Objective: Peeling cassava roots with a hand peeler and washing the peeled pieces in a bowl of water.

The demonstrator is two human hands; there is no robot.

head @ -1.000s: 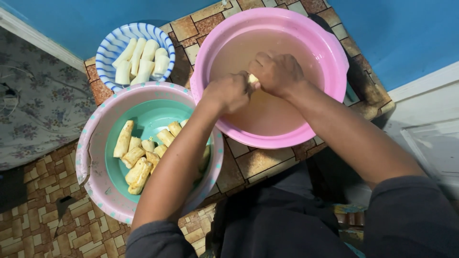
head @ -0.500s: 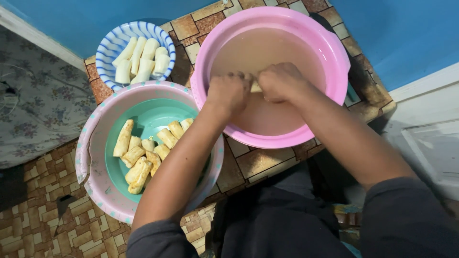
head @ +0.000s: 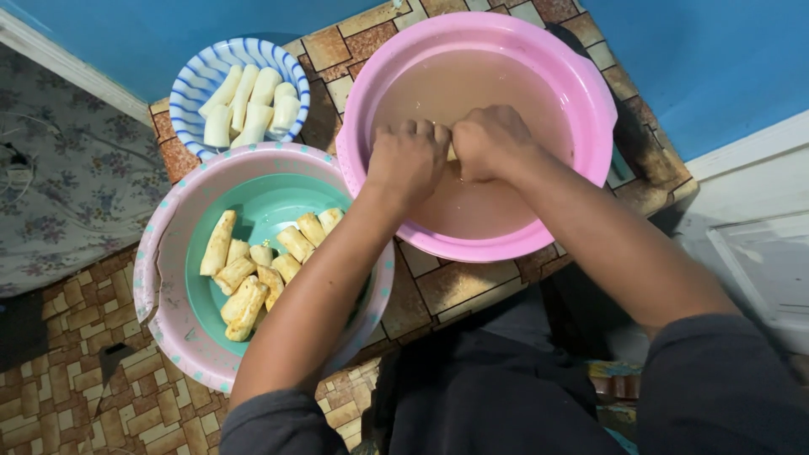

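No packages, labels, signs or screens can be seen anywhere in this view.

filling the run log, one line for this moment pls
left hand + right hand: gripping pale piece | over pink basin of cloudy water

Open water is left all round the two fists inside the pink basin (head: 590, 93), while passage leftward is blocked by the speckled basin (head: 160, 278) touching its rim and the striped bowl (head: 190, 84) just behind.
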